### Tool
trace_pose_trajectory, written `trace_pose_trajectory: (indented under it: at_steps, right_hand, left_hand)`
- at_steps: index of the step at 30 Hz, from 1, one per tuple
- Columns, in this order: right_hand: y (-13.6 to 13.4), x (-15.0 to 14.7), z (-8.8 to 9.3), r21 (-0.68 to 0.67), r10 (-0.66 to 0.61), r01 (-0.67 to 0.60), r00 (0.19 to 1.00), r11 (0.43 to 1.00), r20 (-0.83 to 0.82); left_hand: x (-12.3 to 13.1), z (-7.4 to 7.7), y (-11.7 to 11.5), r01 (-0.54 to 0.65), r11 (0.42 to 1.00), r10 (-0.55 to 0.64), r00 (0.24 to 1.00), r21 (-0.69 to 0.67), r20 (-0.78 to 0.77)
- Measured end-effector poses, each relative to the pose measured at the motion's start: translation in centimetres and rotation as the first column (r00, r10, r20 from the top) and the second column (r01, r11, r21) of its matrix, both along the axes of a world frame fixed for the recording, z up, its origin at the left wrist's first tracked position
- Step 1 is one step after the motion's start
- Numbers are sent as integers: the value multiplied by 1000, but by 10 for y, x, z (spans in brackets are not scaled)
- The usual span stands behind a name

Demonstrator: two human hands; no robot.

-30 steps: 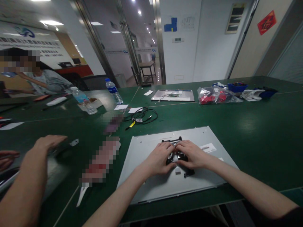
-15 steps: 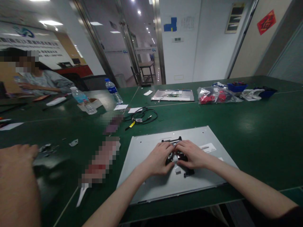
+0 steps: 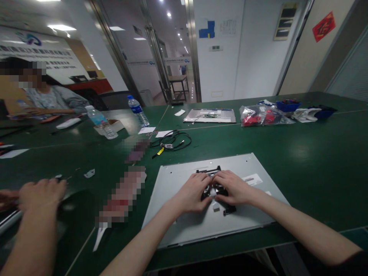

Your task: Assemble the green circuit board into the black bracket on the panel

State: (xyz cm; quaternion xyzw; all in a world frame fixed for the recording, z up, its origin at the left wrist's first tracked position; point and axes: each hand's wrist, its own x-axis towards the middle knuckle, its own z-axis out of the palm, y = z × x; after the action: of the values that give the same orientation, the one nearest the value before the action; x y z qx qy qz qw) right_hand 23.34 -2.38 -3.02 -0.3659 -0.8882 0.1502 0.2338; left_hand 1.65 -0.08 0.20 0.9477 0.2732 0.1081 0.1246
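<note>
A flat, light-grey metal panel point(image 3: 184, 180), like the back of a display screen, lies in front of me. My left hand point(image 3: 198, 191) and my right hand point(image 3: 231, 188) meet at its middle, fingertips nearly touching. Both have their fingers curled round a black part point(image 3: 205, 191) with a shiny, pale centre. My fingers hide most of that part, so its exact kind does not show. Black strips point(image 3: 230, 210) stick out below my right hand, and a black bracket edge point(image 3: 209, 170) shows above. A small grey tab point(image 3: 216, 207) is between my wrists.
A co-worker's hand point(image 3: 41, 191) is at the left, near small metal bits point(image 3: 89, 173). Behind the panel lie a coiled black cable point(image 3: 175, 142), two bottles point(image 3: 138, 111), another panel point(image 3: 209, 115) and a plastic bag with red items point(image 3: 263, 116). Another person sits back left.
My hands stay in the same place on the panel. The co-worker's hand at the left has shifted to the right, and another hand with a pale bar now shows beside it.
</note>
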Motion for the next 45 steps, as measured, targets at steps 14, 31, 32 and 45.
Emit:
trace_pose_trajectory:
  at_steps: [14, 31, 32, 45]
  right_hand:
    - [0, 0, -1, -9, 3, -3, 1000, 1000, -6]
    - [-1, -3, 0, -1, -24, 24, 1000, 1000, -1]
    - [-1, -3, 0, -1, -24, 24, 1000, 1000, -1]
    - [0, -3, -2, 5, -37, 37, 999, 999, 6]
  left_hand:
    - [0, 1, 1, 11, 1000, -11, 1000, -3, -4]
    - [0, 0, 0, 5, 1000, -5, 1000, 15, -12]
    - [0, 0, 0, 7, 1000, -6, 1000, 13, -11]
    - [0, -1, 1, 22, 1000, -22, 1000, 8, 9]
